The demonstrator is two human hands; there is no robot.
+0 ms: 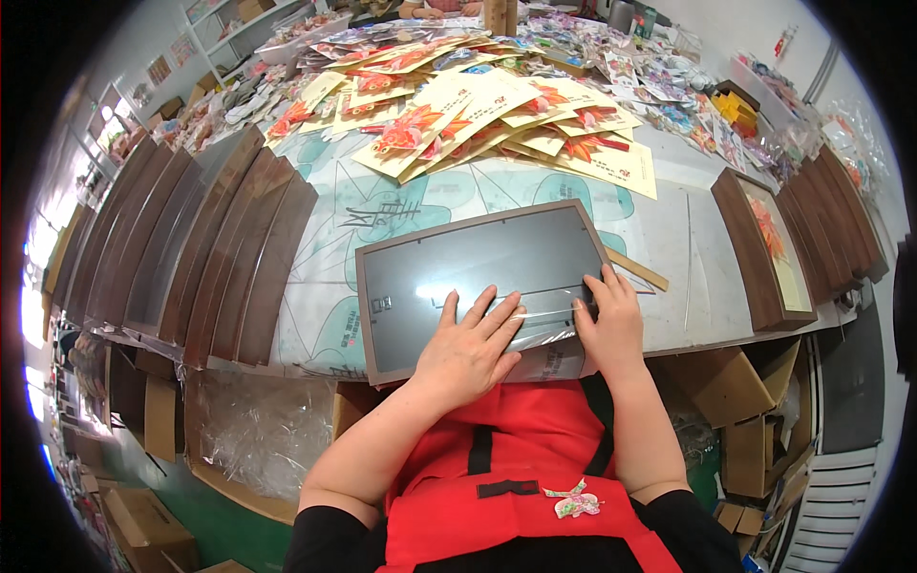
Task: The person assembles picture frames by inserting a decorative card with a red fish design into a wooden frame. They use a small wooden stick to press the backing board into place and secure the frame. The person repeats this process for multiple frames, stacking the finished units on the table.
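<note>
Both hands lie flat and spread, the left hand (466,346) and right hand (608,325) pressing a clear plastic film (535,323) onto the near edge of a grey-glazed picture frame (478,272), which overhangs the worktop (669,239) edge just under the wrists. Uneven pressure could likely tip the frame off that edge or crease the film. Beyond the fingers, goldfish prints (458,115) are heaped loosely; stacked brown frames (191,248) stand well left, more frames (802,239) right, where a sliding frame could knock them.
</note>
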